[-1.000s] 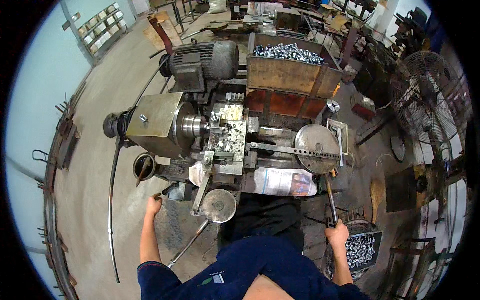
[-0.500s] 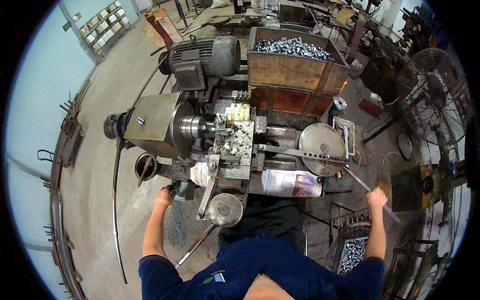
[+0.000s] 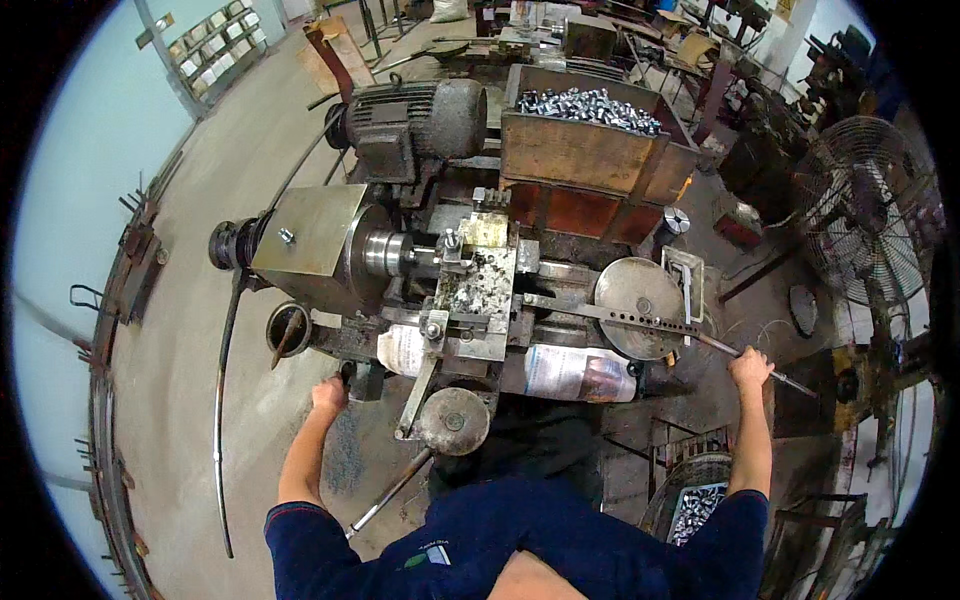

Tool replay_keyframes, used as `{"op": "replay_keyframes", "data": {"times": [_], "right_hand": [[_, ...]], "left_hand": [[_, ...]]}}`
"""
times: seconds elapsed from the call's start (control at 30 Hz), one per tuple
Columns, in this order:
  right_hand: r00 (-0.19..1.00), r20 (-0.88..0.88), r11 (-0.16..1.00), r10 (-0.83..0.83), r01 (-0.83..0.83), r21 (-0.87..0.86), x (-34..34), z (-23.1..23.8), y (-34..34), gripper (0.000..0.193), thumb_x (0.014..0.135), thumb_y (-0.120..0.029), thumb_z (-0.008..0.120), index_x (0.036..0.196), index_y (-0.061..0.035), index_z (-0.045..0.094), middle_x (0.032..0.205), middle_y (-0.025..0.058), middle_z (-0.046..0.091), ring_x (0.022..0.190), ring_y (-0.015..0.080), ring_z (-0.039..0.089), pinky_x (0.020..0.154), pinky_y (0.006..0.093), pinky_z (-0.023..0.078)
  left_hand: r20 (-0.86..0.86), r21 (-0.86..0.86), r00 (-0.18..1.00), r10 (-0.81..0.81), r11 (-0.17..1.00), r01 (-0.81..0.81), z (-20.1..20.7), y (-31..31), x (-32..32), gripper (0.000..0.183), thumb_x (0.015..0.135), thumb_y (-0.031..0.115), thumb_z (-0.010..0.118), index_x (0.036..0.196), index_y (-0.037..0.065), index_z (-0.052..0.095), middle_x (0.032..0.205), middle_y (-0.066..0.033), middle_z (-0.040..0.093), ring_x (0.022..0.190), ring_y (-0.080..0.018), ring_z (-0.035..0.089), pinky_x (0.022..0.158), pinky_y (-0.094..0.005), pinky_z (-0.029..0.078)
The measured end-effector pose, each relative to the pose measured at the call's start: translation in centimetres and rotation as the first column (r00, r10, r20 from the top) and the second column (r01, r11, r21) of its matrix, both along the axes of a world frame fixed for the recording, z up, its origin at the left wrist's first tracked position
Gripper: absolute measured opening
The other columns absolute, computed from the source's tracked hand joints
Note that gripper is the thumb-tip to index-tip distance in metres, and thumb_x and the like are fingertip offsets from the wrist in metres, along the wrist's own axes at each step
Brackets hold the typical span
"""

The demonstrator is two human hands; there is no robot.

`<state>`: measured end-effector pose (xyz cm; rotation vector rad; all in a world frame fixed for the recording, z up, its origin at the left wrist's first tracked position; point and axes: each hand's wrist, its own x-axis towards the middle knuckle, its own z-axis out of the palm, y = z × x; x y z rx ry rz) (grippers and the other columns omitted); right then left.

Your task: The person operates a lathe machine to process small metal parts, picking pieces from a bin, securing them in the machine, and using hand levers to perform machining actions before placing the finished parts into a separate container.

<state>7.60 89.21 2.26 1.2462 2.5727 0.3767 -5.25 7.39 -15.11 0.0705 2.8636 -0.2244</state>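
My right hand (image 3: 750, 368) is wrapped round a long metal lever rod (image 3: 722, 347), which runs out from a flat bar with holes (image 3: 610, 318) over a round steel disc (image 3: 640, 285). My left hand (image 3: 328, 394) is closed at a small dark part beside a metal block (image 3: 366, 380) at the machine's front left; its fingers mostly hide what they grip. Between my hands is a small lathe, with a steel spindle (image 3: 388, 252) on the left and a chip-covered tool slide (image 3: 476, 282) in the middle. A second round disc (image 3: 454, 421) with a rod handle (image 3: 390, 491) lies nearer me.
A motor (image 3: 415, 122) stands behind the lathe, beside a wooden bin (image 3: 580, 150) heaped with small metal parts. A round pot (image 3: 288, 328) holds a brush. At lower right, a tray (image 3: 697, 512) holds more parts. A caged fan (image 3: 862, 205) stands far right.
My right hand has swung the lever rod up and away from me. The tool slide has shifted slightly right, away from the spindle. My left hand stays at its place.
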Motion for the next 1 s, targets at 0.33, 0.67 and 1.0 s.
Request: {"op": "replay_keyframes", "data": {"times": [0.33, 0.67, 1.0], "right_hand": [[0.346, -0.737, 0.624, 0.581, -0.771, 0.13, -8.3, 6.6, -14.7, 0.045, 0.051, -0.017, 0.064, 0.093, -0.0043, 0.064, 0.102, 0.0152, 0.06, 0.102, 0.0325, 0.052, 0.089, 0.0398, 0.041], [-0.167, -0.495, -0.098, 0.853, -0.982, 0.163, -20.3, 11.8, -43.5, 0.034, 0.049, -0.02, 0.064, 0.08, -0.0047, 0.066, 0.096, 0.0149, 0.056, 0.109, 0.0307, 0.047, 0.103, 0.0484, 0.025], [-0.007, -0.232, -0.022, 0.973, -0.998, -0.058, -23.5, 10.1, -47.1, 0.028, 0.057, -0.023, 0.064, 0.081, -0.0099, 0.07, 0.09, 0.0124, 0.064, 0.095, 0.0273, 0.055, 0.104, 0.0477, 0.02]], "left_hand": [[0.039, 0.344, 0.98, 0.193, 0.919, -0.195, 0.3, 0.6, 1.4, 0.036, 0.078, 0.025, 0.059, 0.108, 0.006, 0.052, 0.089, -0.019, 0.063, 0.086, -0.0333, 0.061, 0.075, -0.0447, 0.048], [-0.529, 0.581, 0.738, 0.418, 0.813, -0.044, 21.4, -10.9, 1.8, 0.026, 0.082, 0.021, 0.056, 0.103, 0.007, 0.062, 0.084, -0.0168, 0.064, 0.076, -0.03, 0.063, 0.068, -0.0366, 0.049], [-0.511, 0.368, 0.57, 0.644, 0.763, -0.531, 19.6, -2.5, 11.3, 0.042, 0.074, 0.043, 0.063, 0.086, 0.003, 0.058, 0.072, -0.022, 0.06, 0.071, -0.0409, 0.059, 0.064, -0.0484, 0.045]]}}
